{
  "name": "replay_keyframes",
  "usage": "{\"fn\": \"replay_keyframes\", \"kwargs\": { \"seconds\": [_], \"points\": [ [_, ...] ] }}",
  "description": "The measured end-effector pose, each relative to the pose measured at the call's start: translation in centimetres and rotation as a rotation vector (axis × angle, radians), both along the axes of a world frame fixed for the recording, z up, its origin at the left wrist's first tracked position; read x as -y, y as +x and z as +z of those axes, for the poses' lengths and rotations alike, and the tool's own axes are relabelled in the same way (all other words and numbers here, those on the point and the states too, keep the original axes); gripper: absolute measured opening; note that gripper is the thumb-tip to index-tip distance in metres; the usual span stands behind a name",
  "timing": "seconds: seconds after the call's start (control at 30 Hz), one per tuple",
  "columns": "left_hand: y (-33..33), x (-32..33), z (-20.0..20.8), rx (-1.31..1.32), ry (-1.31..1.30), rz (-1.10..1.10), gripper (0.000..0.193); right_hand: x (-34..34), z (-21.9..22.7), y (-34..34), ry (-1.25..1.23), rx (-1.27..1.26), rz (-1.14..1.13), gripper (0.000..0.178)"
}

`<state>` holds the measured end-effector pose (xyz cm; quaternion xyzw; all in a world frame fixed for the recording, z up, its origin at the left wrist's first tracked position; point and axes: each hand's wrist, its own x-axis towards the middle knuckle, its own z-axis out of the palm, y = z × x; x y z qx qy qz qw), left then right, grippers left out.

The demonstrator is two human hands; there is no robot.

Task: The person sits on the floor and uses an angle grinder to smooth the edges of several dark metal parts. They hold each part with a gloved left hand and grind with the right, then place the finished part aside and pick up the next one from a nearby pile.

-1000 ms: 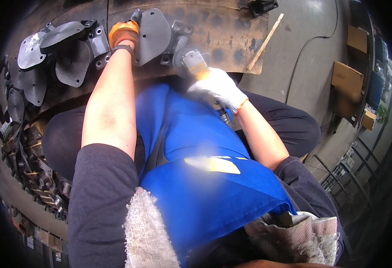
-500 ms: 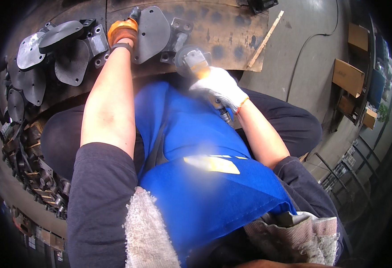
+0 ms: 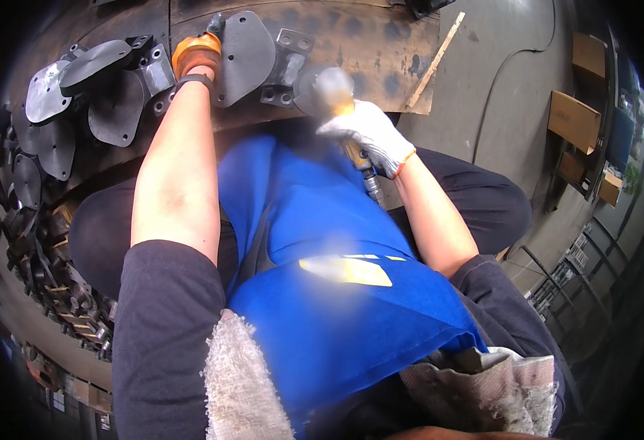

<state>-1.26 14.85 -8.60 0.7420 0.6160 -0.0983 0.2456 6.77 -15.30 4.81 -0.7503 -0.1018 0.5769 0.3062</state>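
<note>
My left hand (image 3: 197, 56), in an orange glove with dark fingertips, is closed at the left edge of a dark rounded metal plate (image 3: 247, 62) with small holes. Its fingers are partly hidden there. In a white knit glove, my right hand (image 3: 373, 138) is wrapped around a yellow air grinder (image 3: 354, 152), whose hose fitting (image 3: 372, 185) points back toward me. The grinder's round disc (image 3: 314, 92) is blurred and hovers by a metal bracket (image 3: 288, 67) with bolt holes, right of the plate. Whether disc and bracket touch, I cannot tell.
More plates and brackets (image 3: 120, 103) lie to the left on the worn brown bench (image 3: 369, 48). A wooden strip (image 3: 436, 60) rests at the bench's right end. Metal parts (image 3: 58, 286) are piled at lower left. A cable (image 3: 492, 88) and cardboard boxes (image 3: 575, 123) are at right.
My right hand and the grinder have shifted slightly up and right, a little farther from the bracket. My left hand stays at the plate; the whole view has moved slightly.
</note>
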Motion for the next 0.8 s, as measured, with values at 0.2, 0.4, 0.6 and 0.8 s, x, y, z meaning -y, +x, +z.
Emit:
{"fn": "replay_keyframes", "kwargs": {
  "seconds": [0.2, 0.4, 0.6, 0.8],
  "points": [
    [-0.1, -0.8, -1.4, -0.005, -0.033, -0.034, 0.093, -1.0, 0.0, 0.2, 0.051, 0.012, 0.02, 0.026],
    [-0.1, -0.3, 0.2, 0.071, -0.054, -0.036, 0.098, -1.6, 0.3, -0.3, 0.096, 0.095, 0.068, 0.026],
    [0.0, -0.3, -0.2, 0.026, -0.05, -0.008, 0.098, -1.2, -0.1, 0.2, 0.059, 0.119, 0.11, 0.032],
    [-0.2, -0.3, -0.2, 0.008, -0.046, 0.003, 0.092, -1.8, 0.0, -0.5, 0.06, 0.256, 0.157, 0.037]
  ]
}}
